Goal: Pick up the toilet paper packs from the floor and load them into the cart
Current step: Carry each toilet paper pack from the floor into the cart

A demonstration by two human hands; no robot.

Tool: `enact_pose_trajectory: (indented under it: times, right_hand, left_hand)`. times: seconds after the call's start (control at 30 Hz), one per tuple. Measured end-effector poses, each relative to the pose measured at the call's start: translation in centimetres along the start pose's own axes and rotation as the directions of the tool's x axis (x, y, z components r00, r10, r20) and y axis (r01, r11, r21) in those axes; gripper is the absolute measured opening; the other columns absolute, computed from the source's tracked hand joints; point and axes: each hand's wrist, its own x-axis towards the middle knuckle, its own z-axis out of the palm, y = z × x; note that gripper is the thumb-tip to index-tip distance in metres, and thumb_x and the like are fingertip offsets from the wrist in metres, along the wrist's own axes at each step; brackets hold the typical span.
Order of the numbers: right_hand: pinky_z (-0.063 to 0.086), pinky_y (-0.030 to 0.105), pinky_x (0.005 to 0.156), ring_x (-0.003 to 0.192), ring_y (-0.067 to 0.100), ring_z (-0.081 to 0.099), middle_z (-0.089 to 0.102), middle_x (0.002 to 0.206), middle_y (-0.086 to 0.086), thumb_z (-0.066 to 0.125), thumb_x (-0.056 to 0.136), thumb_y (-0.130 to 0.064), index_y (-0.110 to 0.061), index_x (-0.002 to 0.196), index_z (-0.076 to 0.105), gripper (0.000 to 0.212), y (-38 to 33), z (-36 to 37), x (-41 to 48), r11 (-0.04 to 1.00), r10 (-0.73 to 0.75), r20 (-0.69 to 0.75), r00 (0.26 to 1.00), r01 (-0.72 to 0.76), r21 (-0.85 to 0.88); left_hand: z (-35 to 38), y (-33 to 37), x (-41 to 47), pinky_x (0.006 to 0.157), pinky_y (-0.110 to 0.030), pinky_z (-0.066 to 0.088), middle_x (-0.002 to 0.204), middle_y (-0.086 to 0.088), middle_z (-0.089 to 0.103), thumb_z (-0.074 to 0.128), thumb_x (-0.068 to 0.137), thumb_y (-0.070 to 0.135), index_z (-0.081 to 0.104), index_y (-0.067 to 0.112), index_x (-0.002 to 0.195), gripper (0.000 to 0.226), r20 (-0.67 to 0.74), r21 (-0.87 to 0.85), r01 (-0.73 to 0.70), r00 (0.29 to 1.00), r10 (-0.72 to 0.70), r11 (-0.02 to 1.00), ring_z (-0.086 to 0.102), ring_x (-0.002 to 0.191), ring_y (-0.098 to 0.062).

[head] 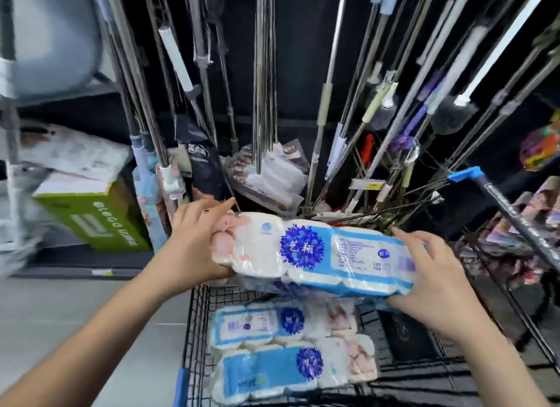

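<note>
- The left hand (194,240) grips the left end of a toilet paper pack (315,255), fingers curled over the top edge and thumb side under it.
- The right hand (430,279) clasps the pack's right end, fingers spread over the top and the palm under the lower corner.
- The pack is held lengthwise between both hands, roughly level, in the air above the cart (200,315); it touches neither the cart nor the floor (60,315).
- Its wrapper is clear plastic with blue bands, a dark blue flower print with characters, and a printed label toward the right end.
- Inside the cart, on its wire bottom, lie two more packs: the far pack (257,325) and the near pack (272,373), side by side and touching, each with its blue flower facing up.
- The cart is black wire mesh with blue corner pieces; its handle bar (515,218) runs along the right.
- Behind the cart hang many mop poles (263,73) against a dark wall.
- To the left, a green box (100,215) sits tilted on a low shelf, with soft wrapped goods (72,155) above it; that side is blurred.
- The floor at the left is plain grey.
</note>
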Motion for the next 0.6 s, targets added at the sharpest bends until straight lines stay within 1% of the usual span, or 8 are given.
enact_pose_trajectory:
  times: [0.1, 0.17, 0.23, 0.3, 0.37, 0.47, 0.6]
  right_hand:
    - [0.042, 0.046, 0.108, 0.131, 0.031, 0.045, 0.039, 0.140, 0.006, 0.082, 0.048, -0.047, -0.029, 0.153, 0.038, 0.116, 2.6, 1.2, 3.2, 0.999, -0.047, 0.032, 0.998, 0.046, 0.026]
    - [0.044, 0.047, 0.106, 0.130, 0.034, 0.046, 0.041, 0.140, 0.010, 0.082, 0.046, -0.047, -0.027, 0.153, 0.040, 0.116, 4.0, 1.8, 5.1, 0.995, -0.093, 0.045, 0.995, 0.091, 0.029]
    - [0.041, 0.049, 0.109, 0.132, 0.036, 0.043, 0.038, 0.142, 0.011, 0.085, 0.046, -0.046, -0.028, 0.154, 0.039, 0.118, 5.1, 2.4, 6.9, 0.993, -0.117, 0.080, 0.990, 0.114, 0.043]
    - [0.039, 0.049, 0.111, 0.134, 0.036, 0.039, 0.034, 0.143, 0.010, 0.085, 0.047, -0.049, -0.031, 0.155, 0.035, 0.121, 5.6, 3.0, 8.4, 0.989, -0.151, 0.121, 0.981, 0.149, 0.028]
    - [0.040, 0.048, 0.109, 0.133, 0.035, 0.039, 0.033, 0.141, 0.009, 0.082, 0.046, -0.054, -0.031, 0.156, 0.033, 0.122, 5.8, 4.2, 9.7, 0.984, -0.178, 0.153, 0.972, 0.180, 0.002]
    - [0.042, 0.047, 0.105, 0.128, 0.035, 0.044, 0.037, 0.140, 0.009, 0.076, 0.047, -0.058, -0.030, 0.157, 0.033, 0.122, 5.9, 6.1, 11.2, 0.974, -0.217, 0.177, 0.960, 0.224, -0.021]
    - [0.034, 0.044, 0.112, 0.137, 0.030, 0.036, 0.030, 0.148, 0.007, 0.083, 0.054, -0.060, -0.032, 0.161, 0.022, 0.126, 5.4, 9.3, 12.4, 0.971, -0.214, 0.267, 0.940, 0.234, -0.046]
  left_hand:
    - [1.5, 1.8, 0.6, 0.118, -0.037, 0.014, 0.151, 0.002, 0.028, 0.098, 0.052, 0.041, 0.028, 0.031, 0.160, 0.129, -0.002, 0.053, 0.103, 0.995, -0.104, 0.993, 0.015, 0.142, -0.016]
    - [2.4, 3.0, 1.3, 0.121, -0.044, 0.017, 0.151, 0.004, 0.026, 0.097, 0.053, 0.045, 0.027, 0.033, 0.161, 0.129, 0.004, 0.061, 0.164, 0.986, -0.165, 0.985, 0.013, 0.144, -0.017]
    - [3.2, 3.8, 1.8, 0.123, -0.048, 0.019, 0.151, 0.005, 0.025, 0.096, 0.056, 0.046, 0.026, 0.033, 0.161, 0.127, 0.012, 0.086, 0.216, 0.976, -0.218, 0.973, 0.013, 0.145, -0.020]
    - [4.1, 4.0, 1.9, 0.123, -0.050, 0.020, 0.151, 0.002, 0.026, 0.095, 0.057, 0.048, 0.027, 0.032, 0.160, 0.124, 0.015, 0.124, 0.262, 0.964, -0.265, 0.957, 0.014, 0.144, -0.023]
    - [4.9, 4.0, 1.8, 0.123, -0.051, 0.024, 0.152, 0.000, 0.025, 0.095, 0.057, 0.049, 0.028, 0.030, 0.159, 0.123, 0.010, 0.137, 0.313, 0.948, -0.317, 0.940, 0.014, 0.143, -0.023]
    - [6.2, 3.1, 2.0, 0.121, -0.049, 0.025, 0.152, -0.006, 0.029, 0.094, 0.058, 0.044, 0.034, 0.027, 0.157, 0.117, 0.010, 0.159, 0.345, 0.936, -0.351, 0.925, 0.016, 0.142, -0.026]
    - [8.4, 0.5, 2.5, 0.120, -0.055, 0.030, 0.149, -0.008, 0.031, 0.093, 0.058, 0.044, 0.035, 0.028, 0.156, 0.115, 0.040, 0.203, 0.349, 0.930, -0.364, 0.915, 0.020, 0.143, -0.035]
